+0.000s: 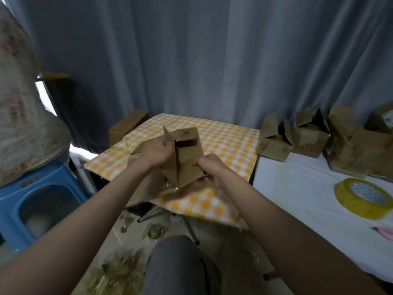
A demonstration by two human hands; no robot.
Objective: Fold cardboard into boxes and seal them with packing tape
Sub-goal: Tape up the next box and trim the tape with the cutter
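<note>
Box: I am seeing a brown cardboard box [182,158], half folded, being held up over the near part of the worktop [223,137]. Its far end is standing open, showing a dark hollow, with a printed flap sticking up above it and another flap jutting up on the left. A sharp folded edge is running down the middle toward me, and a bit of shiny tape is clinging to its lowest corner.
Left hand: my left hand [156,153] is gripping the left side of the box, fingers curling round a panel.
Right hand: my right hand [209,169] is pinching the lower right flap, thumb on top and fingers tucked beneath.
Worktop: it is wearing a yellow and white checked cloth.
Tape: a roll of yellowish packing tape [362,201] is lying flat on the white surface [297,188] to the right, well apart from the box.
Other boxes: a heap of crumpled, taped cardboard boxes [314,139] is sitting at the back right; one closed box [127,127] is resting beside the worktop's far left corner.
Floor: scraps of crumpled tape [119,271] are lying on the floor.
</note>
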